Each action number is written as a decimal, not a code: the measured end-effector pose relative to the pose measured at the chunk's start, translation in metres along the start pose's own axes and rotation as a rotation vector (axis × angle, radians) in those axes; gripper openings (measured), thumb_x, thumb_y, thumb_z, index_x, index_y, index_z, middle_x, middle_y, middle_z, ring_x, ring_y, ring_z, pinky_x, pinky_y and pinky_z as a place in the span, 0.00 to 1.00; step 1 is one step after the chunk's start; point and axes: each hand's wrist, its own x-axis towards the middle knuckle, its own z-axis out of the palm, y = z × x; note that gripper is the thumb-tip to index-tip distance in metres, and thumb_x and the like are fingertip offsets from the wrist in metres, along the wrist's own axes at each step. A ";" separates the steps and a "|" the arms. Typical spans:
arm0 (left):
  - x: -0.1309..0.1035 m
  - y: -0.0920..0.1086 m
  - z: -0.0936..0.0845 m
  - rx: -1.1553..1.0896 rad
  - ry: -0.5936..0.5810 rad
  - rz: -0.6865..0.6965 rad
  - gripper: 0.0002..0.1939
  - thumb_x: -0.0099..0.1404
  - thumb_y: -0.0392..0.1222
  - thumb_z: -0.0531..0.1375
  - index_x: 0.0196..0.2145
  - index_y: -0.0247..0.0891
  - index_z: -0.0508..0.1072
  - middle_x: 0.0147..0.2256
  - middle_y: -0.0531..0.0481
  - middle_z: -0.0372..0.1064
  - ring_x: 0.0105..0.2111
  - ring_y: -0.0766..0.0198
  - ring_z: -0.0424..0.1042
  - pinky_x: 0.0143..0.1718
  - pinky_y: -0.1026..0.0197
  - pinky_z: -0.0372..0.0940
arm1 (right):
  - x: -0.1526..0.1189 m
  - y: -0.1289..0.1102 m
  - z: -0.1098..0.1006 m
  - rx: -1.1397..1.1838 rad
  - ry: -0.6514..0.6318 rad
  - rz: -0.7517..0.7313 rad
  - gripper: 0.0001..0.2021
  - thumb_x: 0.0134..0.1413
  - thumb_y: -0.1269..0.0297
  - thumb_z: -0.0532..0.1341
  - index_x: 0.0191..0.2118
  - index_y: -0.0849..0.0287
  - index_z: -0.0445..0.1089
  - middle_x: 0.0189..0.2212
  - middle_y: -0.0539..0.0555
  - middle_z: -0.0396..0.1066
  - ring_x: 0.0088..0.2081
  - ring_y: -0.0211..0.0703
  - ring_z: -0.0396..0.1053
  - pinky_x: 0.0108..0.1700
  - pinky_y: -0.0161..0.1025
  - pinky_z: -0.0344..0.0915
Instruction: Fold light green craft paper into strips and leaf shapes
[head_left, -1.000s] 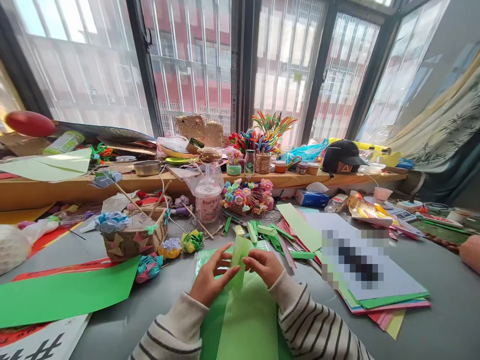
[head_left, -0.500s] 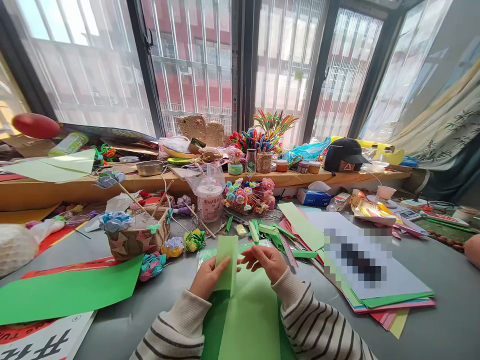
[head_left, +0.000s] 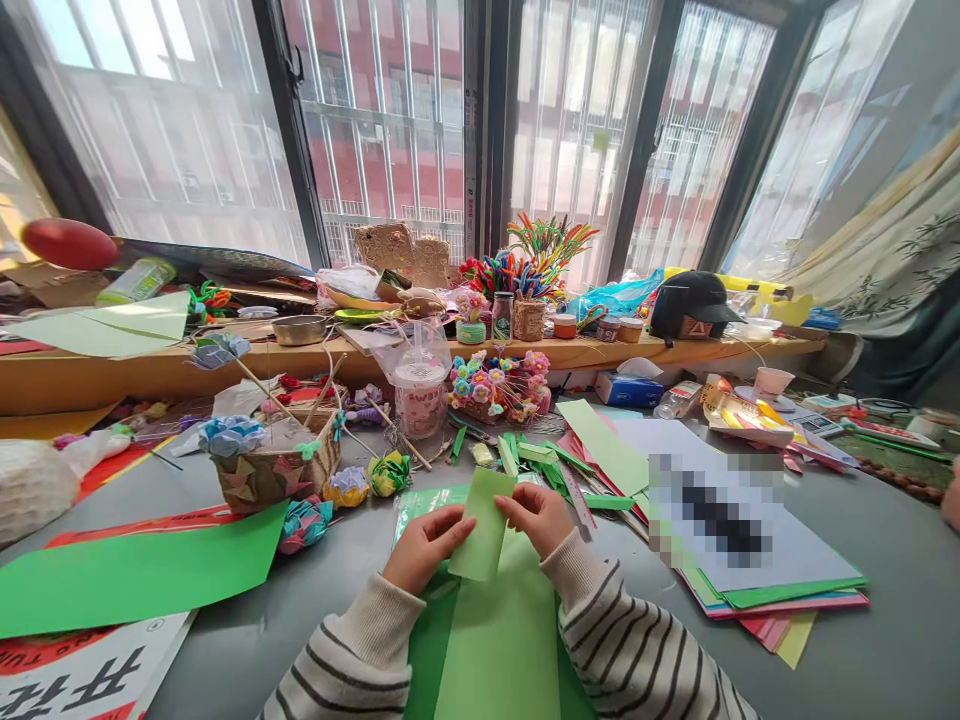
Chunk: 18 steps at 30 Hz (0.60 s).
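A small light green paper piece (head_left: 481, 530) is held up between both hands, slightly tilted. My left hand (head_left: 429, 545) pinches its left edge with thumb and fingers. My right hand (head_left: 538, 515) grips its upper right edge between thumb and fingertips. Beneath the hands lies a long light green sheet (head_left: 501, 650) on top of a darker green sheet (head_left: 430, 650). Just beyond the hands, green paper strips (head_left: 536, 455) lie in a loose pile.
A basket with paper flowers (head_left: 274, 475) and a green sheet (head_left: 142, 570) lie left. Behind stand a lidded plastic cup (head_left: 418, 400) and crocheted flowers (head_left: 495, 385). Stacked papers (head_left: 795, 550) lie right. At the right edge, part of another person's hand (head_left: 952, 500) shows.
The small green piece has turned from upright to tilted and moved a little right. My right hand, earlier beside it with fingers loosely bent, has taken hold of its upper right edge.
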 end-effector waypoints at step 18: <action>0.002 -0.007 0.002 0.014 -0.062 -0.003 0.13 0.42 0.45 0.60 0.24 0.32 0.69 0.21 0.51 0.67 0.25 0.63 0.67 0.27 0.61 0.64 | 0.001 -0.006 -0.005 -0.016 -0.040 -0.066 0.10 0.40 0.59 0.55 0.25 0.62 0.66 0.21 0.53 0.66 0.25 0.39 0.63 0.26 0.34 0.60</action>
